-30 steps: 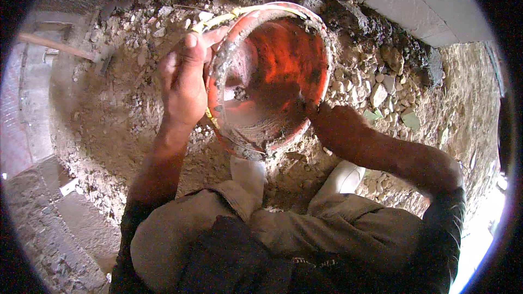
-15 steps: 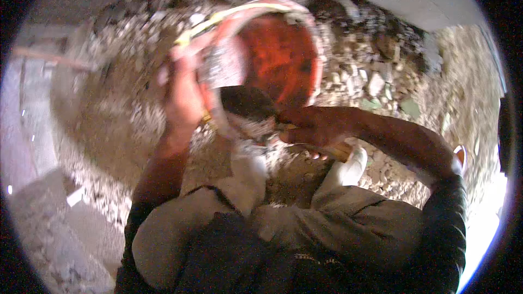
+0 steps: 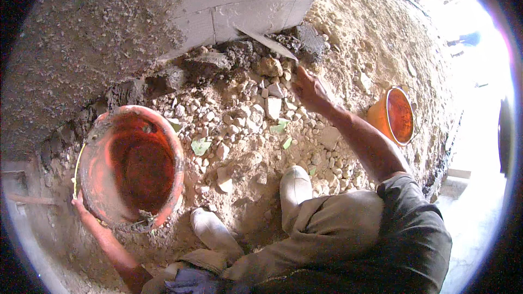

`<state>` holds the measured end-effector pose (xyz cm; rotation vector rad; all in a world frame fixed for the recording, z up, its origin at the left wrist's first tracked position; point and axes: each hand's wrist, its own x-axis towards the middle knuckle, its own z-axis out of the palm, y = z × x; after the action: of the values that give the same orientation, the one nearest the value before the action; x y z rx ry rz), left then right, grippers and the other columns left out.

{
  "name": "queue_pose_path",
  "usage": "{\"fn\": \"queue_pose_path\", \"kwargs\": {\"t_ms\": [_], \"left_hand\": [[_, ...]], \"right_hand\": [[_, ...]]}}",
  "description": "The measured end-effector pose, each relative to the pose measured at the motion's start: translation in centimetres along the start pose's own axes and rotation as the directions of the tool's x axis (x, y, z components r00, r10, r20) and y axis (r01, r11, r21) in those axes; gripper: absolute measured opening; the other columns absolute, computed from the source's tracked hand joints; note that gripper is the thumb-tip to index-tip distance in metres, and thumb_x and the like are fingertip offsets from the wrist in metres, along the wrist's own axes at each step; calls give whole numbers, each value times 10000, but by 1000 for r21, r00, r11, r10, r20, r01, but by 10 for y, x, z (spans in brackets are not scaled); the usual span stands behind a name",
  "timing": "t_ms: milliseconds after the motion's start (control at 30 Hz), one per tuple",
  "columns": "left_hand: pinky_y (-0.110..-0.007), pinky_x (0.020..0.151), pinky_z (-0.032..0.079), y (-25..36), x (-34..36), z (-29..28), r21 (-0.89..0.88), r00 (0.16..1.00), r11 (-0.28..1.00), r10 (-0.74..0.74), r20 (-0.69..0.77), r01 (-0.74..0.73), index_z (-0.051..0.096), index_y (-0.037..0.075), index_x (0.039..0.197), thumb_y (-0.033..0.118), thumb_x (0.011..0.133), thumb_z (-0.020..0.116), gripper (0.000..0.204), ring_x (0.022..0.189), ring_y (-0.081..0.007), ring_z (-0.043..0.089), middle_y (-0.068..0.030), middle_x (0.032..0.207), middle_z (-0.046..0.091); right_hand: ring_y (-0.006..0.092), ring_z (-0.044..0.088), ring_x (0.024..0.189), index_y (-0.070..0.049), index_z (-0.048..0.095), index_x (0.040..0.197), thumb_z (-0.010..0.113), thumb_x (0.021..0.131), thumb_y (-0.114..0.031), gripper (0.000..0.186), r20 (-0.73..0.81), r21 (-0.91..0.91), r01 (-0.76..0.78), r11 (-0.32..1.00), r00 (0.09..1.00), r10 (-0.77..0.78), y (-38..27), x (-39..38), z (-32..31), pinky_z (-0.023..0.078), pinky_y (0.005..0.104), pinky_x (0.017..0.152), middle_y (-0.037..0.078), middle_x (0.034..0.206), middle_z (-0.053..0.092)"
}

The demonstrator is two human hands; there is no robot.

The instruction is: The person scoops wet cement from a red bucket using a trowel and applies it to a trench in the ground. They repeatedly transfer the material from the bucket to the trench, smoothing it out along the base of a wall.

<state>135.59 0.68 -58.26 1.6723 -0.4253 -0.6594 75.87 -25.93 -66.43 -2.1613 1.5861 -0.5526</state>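
Note:
A large orange-red bucket [image 3: 174, 155], smeared with grey mortar, is on my left, its mouth toward me. My left hand [image 3: 90, 220] grips its near left edge, beside the pale handle; the fingers are partly hidden behind it. Inside, the bucket is mostly bare, with a little mortar clinging to the lower rim. My right arm stretches far forward, and my right hand [image 3: 310, 92] is closed on a trowel [image 3: 272, 46]. The trowel's flat blade lies along the foot of the pale block wall [image 3: 239, 19], by a strip of dark wet mortar [image 3: 239, 54].
Stones and rubble [image 3: 253, 114] cover the ground between my white boots [image 3: 297, 185] and the wall. A smaller orange bucket [image 3: 384, 117] stands at the right on sandy soil. Rough grey render [image 3: 98, 27] covers the wall at the far left.
The bucket has moved from in front of my knees to the left. My right hand has carried the trowel from the bucket's mouth forward to the wall's foot. The view has turned rightward.

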Motion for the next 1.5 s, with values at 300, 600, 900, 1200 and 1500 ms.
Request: {"fn": "queue_pose_path", "kwargs": {"t_ms": [300, 600, 900, 1200, 1500], "left_hand": [[-413, 1057, 288, -11, 12, -12, 6, 993, 996, -88, -76, 89, 410, 48, 1342, 538, 960, 238, 645, 1240, -277, 407, -112, 1365, 427], [-408, 1044, 292, -12, 21, -27, 125, 978, 984, -101, -185, 126, 342, 18, 1381, 622, 895, 342, 775, 1256, -285, 378, -131, 1399, 370], [-410, 1034, 307, 2, 19, -27, 85, 1000, 996, 18, 8, -18, 396, 21, 1348, 590, 924, 296, 717, 1225, -286, 408, -135, 1362, 415], [-443, 986, 352, 55, -5, -1, 323, 987, 942, -40, -158, 90, 486, 77, 1283, 587, 926, 322, 645, 1187, -248, 419, -117, 1221, 493], [-297, 667, 396, 191, -75, 78, 159, 799, 858, -513, 312, 489, 563, 83, 1009, 356, 945, 483, 291, 702, -126, 482, 35, 838, 531]], "right_hand": [[173, 522, 558, -61, 523, 887, 471, 900, -395, 338, 141, 674, -443, 592, 863, 485, 107, 4, -12, 466, 343, 515, 50, 685, 534], [130, 486, 499, -42, 566, 920, 361, 950, -341, 364, 433, 858, -509, 73, 791, 432, 70, 59, 51, 457, 288, 449, 20, 649, 526], [242, 591, 659, -72, 586, 839, 583, 815, -265, 194, 203, 412, -275, 869, 957, 207, 136, 59, 29, 485, 361, 570, 101, 742, 581], [172, 477, 489, -72, 518, 796, 456, 922, -451, 404, -69, 799, -371, 473, 725, 685, 95, -59, -20, 417, 343, 462, 35, 590, 481], [212, 482, 587, -99, 562, 930, 583, 850, -341, 257, 109, 154, -687, 710, 726, 679, 43, -561, -105, 416, 378, 508, 32, 736, 506]]}}
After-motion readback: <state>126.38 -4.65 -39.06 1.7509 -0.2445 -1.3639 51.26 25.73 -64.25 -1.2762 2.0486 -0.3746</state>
